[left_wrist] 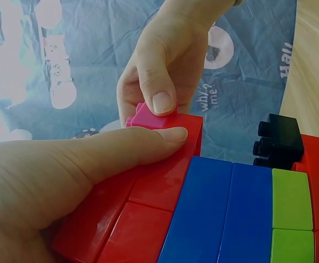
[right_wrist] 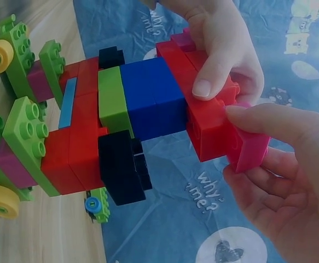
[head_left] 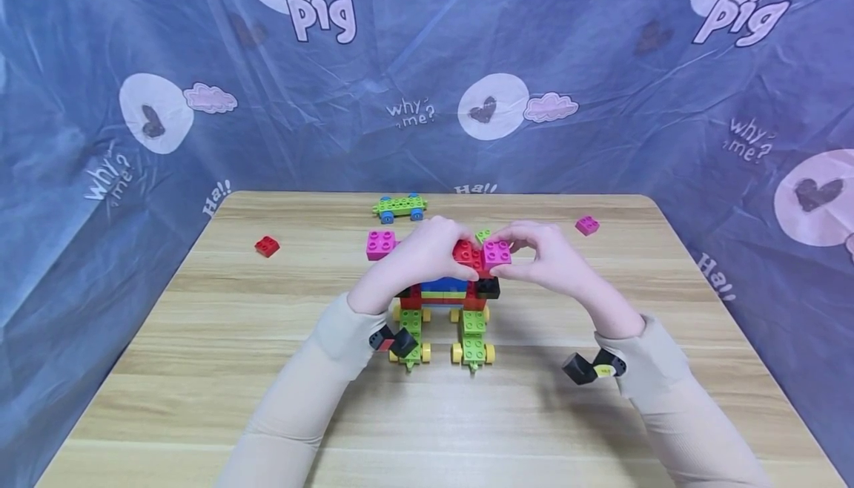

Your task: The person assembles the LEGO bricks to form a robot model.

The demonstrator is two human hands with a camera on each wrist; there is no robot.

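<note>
A tall figure of toy building bricks stands upright on lime-green wheeled bases [head_left: 474,347] with yellow wheels. Its body has red bricks low down, blue bricks [left_wrist: 208,208] above, and black bricks [right_wrist: 123,167] jutting out at the sides. Across the top, my left hand [head_left: 437,247] grips the red bricks [right_wrist: 211,131], thumb on the near face. My right hand [head_left: 543,254] pinches a pink brick [head_left: 497,252] between thumb and fingers, at the right end of the red row. Another pink brick [head_left: 381,245] sits at the left end, partly behind my left forearm.
Behind the figure is a lime-green wheeled base [head_left: 400,207] with blue wheels. A loose red brick [head_left: 267,246] lies at the left of the wooden table [head_left: 200,369], a pink brick [head_left: 587,225] at the far right. A small green brick [head_left: 483,236] shows between my hands.
</note>
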